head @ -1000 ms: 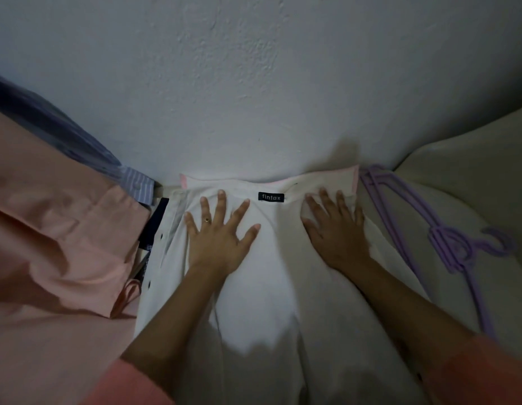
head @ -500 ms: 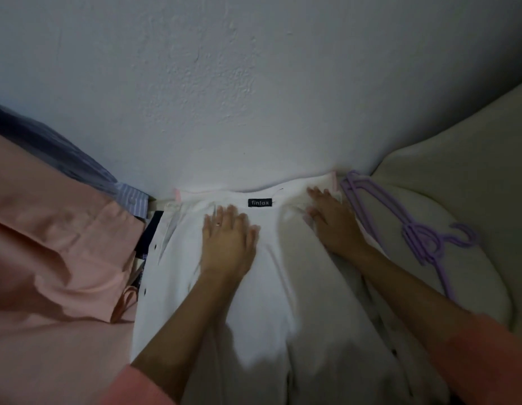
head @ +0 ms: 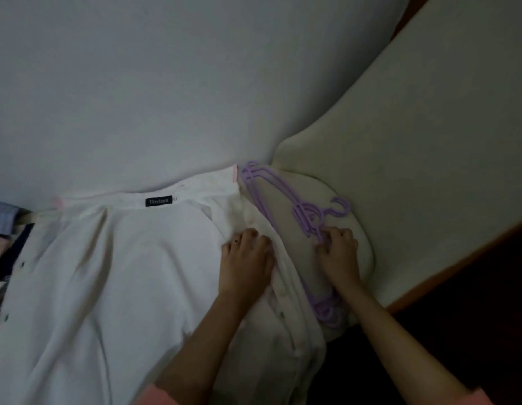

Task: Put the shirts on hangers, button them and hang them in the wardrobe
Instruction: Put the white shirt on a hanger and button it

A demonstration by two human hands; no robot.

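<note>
Pinching purple hangers (head: 286, 197), right hand (head: 338, 255) fingers; left hand (head: 246, 258) flat on white shirt (head: 122, 273).

Dim light, plain pale wall (head: 166, 83), cream cushion (head: 429, 127) against it, dark floor (head: 473, 302) lower right

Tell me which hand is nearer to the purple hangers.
Right. The right hand has its fingers curled onto the purple hangers near their hooks. The left hand lies flat on the white shirt, beside the hangers but apart from them.
</note>
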